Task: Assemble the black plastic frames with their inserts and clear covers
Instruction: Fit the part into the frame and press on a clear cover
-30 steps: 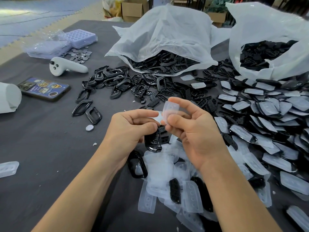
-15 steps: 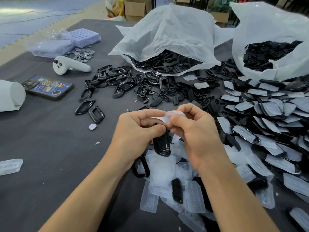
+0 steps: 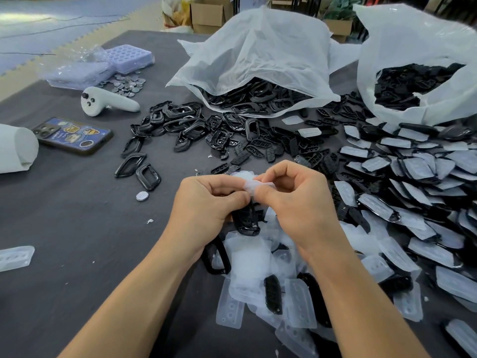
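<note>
Left hand (image 3: 206, 205), fingers curled, gripped a glossy black plastic frame (image 3: 246, 223) | right hand (image 3: 296, 208) pinched a translucent clear plastic cover (image 3: 255, 186) at the frame's top | both above the grey table (image 3: 77, 228).

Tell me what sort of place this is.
Probably a small hand-assembly workshop or packing room. Two big white bags hold black plastic parts in bulk, loose black frames and clear covers lie heaped on the grey table, and cardboard boxes stand behind.
</note>
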Available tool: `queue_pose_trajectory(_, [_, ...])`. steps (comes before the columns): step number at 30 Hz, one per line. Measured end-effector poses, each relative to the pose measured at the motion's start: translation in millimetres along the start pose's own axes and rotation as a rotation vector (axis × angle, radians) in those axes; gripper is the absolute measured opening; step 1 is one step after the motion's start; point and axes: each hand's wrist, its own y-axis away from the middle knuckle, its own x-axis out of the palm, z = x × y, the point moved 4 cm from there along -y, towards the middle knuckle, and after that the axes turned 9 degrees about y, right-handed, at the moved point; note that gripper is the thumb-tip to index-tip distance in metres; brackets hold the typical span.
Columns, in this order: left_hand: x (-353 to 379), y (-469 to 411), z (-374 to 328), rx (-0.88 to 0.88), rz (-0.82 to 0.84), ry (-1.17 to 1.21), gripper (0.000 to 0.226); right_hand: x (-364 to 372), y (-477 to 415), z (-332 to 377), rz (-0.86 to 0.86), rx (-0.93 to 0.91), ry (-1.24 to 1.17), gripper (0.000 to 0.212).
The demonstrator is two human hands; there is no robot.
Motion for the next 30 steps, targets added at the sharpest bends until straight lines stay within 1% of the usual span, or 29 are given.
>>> queue_pose_trajectory(2, [-4.3, -2.0, 0.2, 0.015, -0.085, -0.080, 0.021, -2.3, 0.7, -0.6, -0.048, -0.050, 0.201, 0.016])
queue_pose_trajectory(4, [-6.7, -3.0, 0.6, 0.050, -0.153, -0.251, 0.027, -2.9, 3.8, 2.6, -0.101, -0.137, 0.406, 0.015])
queue_pose_trajectory(6, [-4.5, -1.3, -0.7, 0.094, -0.170, -0.359, 0.034, 0.8, 7.3, 6.9, -0.121, -0.218, 0.520, 0.014])
queue_pose_trajectory(8, [-2.3, -1.1, 0.5, 0.112, -0.155, -0.337, 0.038, 2.7, 8.7, 10.6, -0.152, -0.241, 0.590, 0.008])
queue_pose_trajectory(9, [-2.9, -1.9, 1.0, 0.112, -0.155, -0.292, 0.036, 1.0, 7.9, 10.8, -0.180, -0.217, 0.597, 0.008])
queue_pose_trajectory(10, [-4.5, -2.8, 1.6, 0.112, -0.164, -0.236, 0.034, -2.6, 6.3, 9.9, -0.208, -0.164, 0.558, 0.009])
queue_pose_trajectory(11, [-7.0, -3.6, 2.0, 0.111, -0.181, -0.182, 0.033, -6.5, 4.8, 7.7, -0.220, -0.079, 0.444, 0.011])
queue_pose_trajectory(12, [-9.7, -4.0, 2.1, 0.111, -0.202, -0.132, 0.032, -8.3, 3.9, 4.1, -0.200, 0.020, 0.258, 0.014])
queue_pose_trajectory(14, [-12.9, -4.5, 1.1, 0.108, -0.223, -0.038, 0.029, -0.2, 5.6, 0.7, -0.049, 0.178, -0.147, 0.023])
queue_pose_trajectory(15, [-13.0, -4.3, 0.0, 0.108, -0.217, 0.010, 0.027, 7.4, 7.4, 1.2, 0.037, 0.197, -0.272, 0.028])
queue_pose_trajectory(16, [-12.4, -3.6, -1.6, 0.111, -0.209, 0.054, 0.026, 13.9, 9.3, 2.0, 0.096, 0.181, -0.308, 0.032])
queue_pose_trajectory(18, [-11.0, -2.4, -6.0, 0.113, -0.196, 0.145, 0.026, 23.2, 12.3, 5.0, 0.127, 0.127, -0.256, 0.036])
queue_pose_trajectory(21, [-7.2, -0.1, -10.7, 0.093, -0.172, 0.269, 0.024, 24.6, 10.8, 4.3, 0.074, 0.095, -0.187, 0.027])
queue_pose_trajectory(23, [-3.1, 1.5, -12.1, 0.058, -0.147, 0.307, 0.013, 20.3, 8.8, 1.5, 0.024, 0.111, -0.192, 0.025])
queue_pose_trajectory(26, [-1.1, 0.7, -9.2, -0.053, -0.123, 0.326, 0.013, 11.3, 6.0, -1.1, -0.058, 0.120, -0.159, 0.016])
queue_pose_trajectory(28, [-1.1, 0.4, -6.5, -0.115, -0.116, 0.294, 0.014, 6.5, 4.1, -2.0, -0.098, 0.109, -0.092, 0.016])
queue_pose_trajectory(30, [-1.3, 0.9, -5.2, -0.128, -0.114, 0.249, 0.014, 3.8, 2.7, -2.4, -0.097, 0.089, -0.038, 0.018])
